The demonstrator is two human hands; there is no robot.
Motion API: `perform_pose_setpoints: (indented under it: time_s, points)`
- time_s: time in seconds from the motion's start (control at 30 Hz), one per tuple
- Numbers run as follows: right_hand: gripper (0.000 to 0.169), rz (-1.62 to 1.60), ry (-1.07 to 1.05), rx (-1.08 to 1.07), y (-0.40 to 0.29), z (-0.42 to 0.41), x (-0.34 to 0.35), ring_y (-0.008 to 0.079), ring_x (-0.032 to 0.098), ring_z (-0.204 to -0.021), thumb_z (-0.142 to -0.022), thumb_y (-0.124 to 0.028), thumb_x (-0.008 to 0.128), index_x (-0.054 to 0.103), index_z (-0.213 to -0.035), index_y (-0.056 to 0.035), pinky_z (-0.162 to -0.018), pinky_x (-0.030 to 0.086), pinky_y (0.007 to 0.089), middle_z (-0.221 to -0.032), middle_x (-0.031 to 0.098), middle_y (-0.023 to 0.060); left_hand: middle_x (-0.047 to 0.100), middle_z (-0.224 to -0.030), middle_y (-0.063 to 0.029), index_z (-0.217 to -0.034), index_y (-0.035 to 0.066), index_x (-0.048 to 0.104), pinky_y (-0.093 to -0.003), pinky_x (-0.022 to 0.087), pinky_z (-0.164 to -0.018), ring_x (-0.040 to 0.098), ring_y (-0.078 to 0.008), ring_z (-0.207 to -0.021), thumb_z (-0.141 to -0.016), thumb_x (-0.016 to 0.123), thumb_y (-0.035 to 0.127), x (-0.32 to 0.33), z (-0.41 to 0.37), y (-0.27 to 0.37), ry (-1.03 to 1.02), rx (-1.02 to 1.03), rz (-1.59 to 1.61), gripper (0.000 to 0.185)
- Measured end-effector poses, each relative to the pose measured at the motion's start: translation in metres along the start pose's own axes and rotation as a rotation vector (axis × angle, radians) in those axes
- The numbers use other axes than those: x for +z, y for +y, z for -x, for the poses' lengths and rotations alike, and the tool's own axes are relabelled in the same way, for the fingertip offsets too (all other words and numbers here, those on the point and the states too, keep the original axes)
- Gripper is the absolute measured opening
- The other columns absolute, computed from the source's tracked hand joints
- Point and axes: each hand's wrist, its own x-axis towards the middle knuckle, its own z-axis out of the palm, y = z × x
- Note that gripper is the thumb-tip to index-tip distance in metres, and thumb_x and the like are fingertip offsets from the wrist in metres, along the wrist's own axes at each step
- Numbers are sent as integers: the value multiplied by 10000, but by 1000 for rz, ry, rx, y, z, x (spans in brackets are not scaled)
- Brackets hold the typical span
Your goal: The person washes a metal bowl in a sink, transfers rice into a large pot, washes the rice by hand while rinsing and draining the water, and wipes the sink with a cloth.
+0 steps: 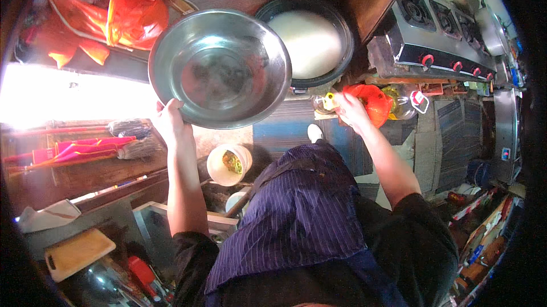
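Note:
My left hand (172,121) grips the near left rim of a large steel basin (220,69), which is tilted so that its inside shows; the basin looks empty. Past its right edge stands a round dark pot (348,57) holding whitish contents (307,44). My right hand (347,108) is closed around a small yellow object (329,101), perhaps a cap or handle, at the top of a clear container (320,105). Just right of that hand lies a red plastic bag (372,101), beside a clear plastic bottle (401,102) of yellowish liquid with a red cap.
A steel gas stove (444,50) with red knobs runs along the upper right. Red plastic bags (136,18) lie upper left. A white bucket (226,164) with food scraps stands on the floor. Mops (132,149) lie at left, above a wooden cutting board (81,252).

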Motion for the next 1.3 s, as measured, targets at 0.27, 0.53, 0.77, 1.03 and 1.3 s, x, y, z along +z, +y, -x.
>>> perform_pose_setpoints:
  time_s: [0.27,0.53,0.77,1.03,1.3]
  points:
    - [422,-732,-16,287,-53,-200,79,277,559,-1036,-1030,-328,292,464,-1226,4,-946,448,411,-1124,571,162,616,-816,-33,-952,33,596,-271,435,-681,533,-122,-700,-734,537,-11,119,10,17,-151,237,-354,230]
    - [445,-983,-94,192,-22,-300,77,289,588,-996,-1033,-329,243,517,-1172,-7,-914,481,453,-1086,597,160,589,-685,-66,-833,57,576,-292,452,-653,559,-128,-680,-769,570,30,195,53,15,-219,448,-701,69]
    - [412,-1035,-98,117,-64,-290,78,278,600,-989,-1029,-340,305,556,-1138,-32,-895,494,443,-1060,624,143,620,-833,-166,-940,-4,551,-342,479,-722,619,-270,-758,-748,482,-74,212,62,18,-270,507,-650,216]
    - [311,-997,-371,80,-88,-299,75,188,581,-780,-989,-192,315,541,-1065,8,-787,535,417,-842,576,98,586,-762,-110,-747,52,549,-408,475,-632,594,-315,-679,-722,594,24,192,67,-16,-270,979,-914,58]
    - [356,486,-427,-460,-138,-293,20,271,554,-984,-912,-239,488,519,-1200,-33,-908,482,430,-1073,563,146,461,-652,-37,-622,104,467,-316,391,-472,508,-196,-553,-460,585,72,102,108,5,-336,1333,-920,203]
